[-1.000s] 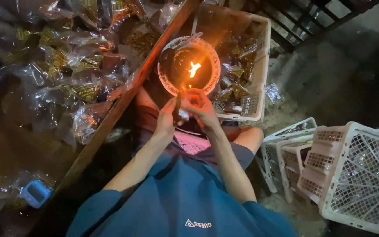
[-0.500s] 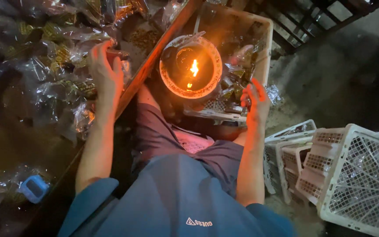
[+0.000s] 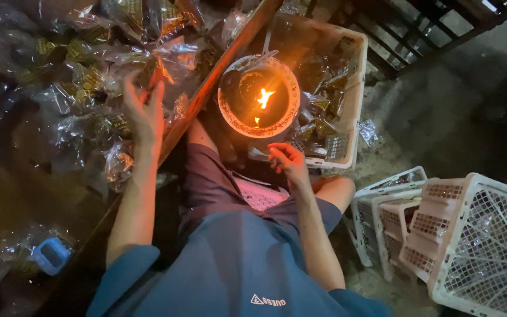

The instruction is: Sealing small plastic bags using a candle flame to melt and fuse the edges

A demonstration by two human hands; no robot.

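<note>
Clear plastic packets [image 3: 77, 88] lie heaped on a low surface as a seated person's left hand [image 3: 144, 105] lifts one of them beside a burning flame [image 3: 263, 98].

Left hand is raised above the heap, its fingers closed on the edge of a single packet [image 3: 156, 70], pinching it. Right hand [image 3: 289, 161] hovers over the lap, just short of a round bowl [image 3: 258, 97] where the flame burns; its fingers are loosely curled, and whether they hold anything cannot be told. Behind the bowl stands a white plastic basket [image 3: 353, 88] with more packets inside. A wooden plank [image 3: 218, 76] runs slantwise between the heap and the bowl. Off to the person's right, well apart, several empty white baskets [image 3: 453, 235] are nested on the concrete floor [image 3: 441, 117]. A small blue object [image 3: 50, 255] lies near the left elbow.
</note>
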